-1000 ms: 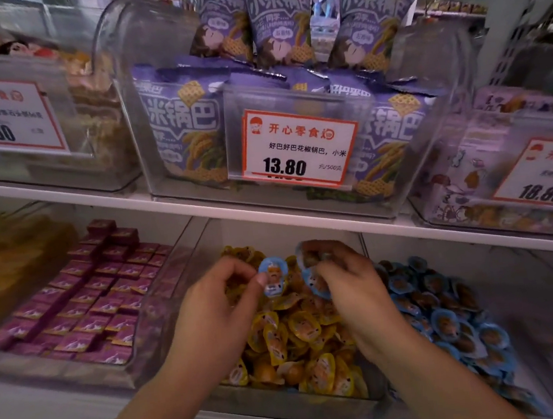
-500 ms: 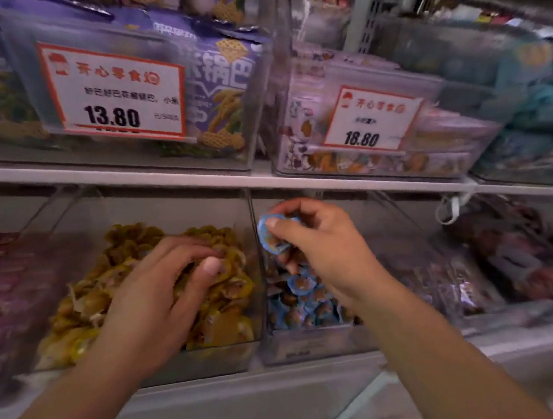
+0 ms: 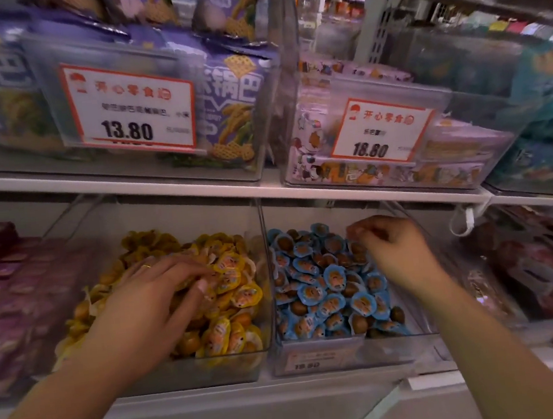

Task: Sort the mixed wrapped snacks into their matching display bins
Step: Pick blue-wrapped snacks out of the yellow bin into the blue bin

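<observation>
Blue-wrapped snacks (image 3: 331,285) fill the right-hand bin (image 3: 344,352) on the lower shelf, next to the yellow-wrapped snacks (image 3: 231,282). The right hand (image 3: 392,248) hovers over the blue bin's back corner, fingers curled (holding anything? too blurred to tell). The left hand (image 3: 154,290) rests flat on the yellow pile, fingers spread. Likely next: hunting out another stray wrapper.

Lower shelf, L to R: boxed-snack bin (image 3: 12,305), left snack bin (image 3: 196,371) w/ left hand (image 3: 148,301) in it, right snack bin (image 3: 344,352) (right hand (image 3: 395,251) over its right-rear). Upper shelf: 13.80 tag (image 3: 129,107) above left bin, 18.80 tag (image 3: 381,130) further right.
</observation>
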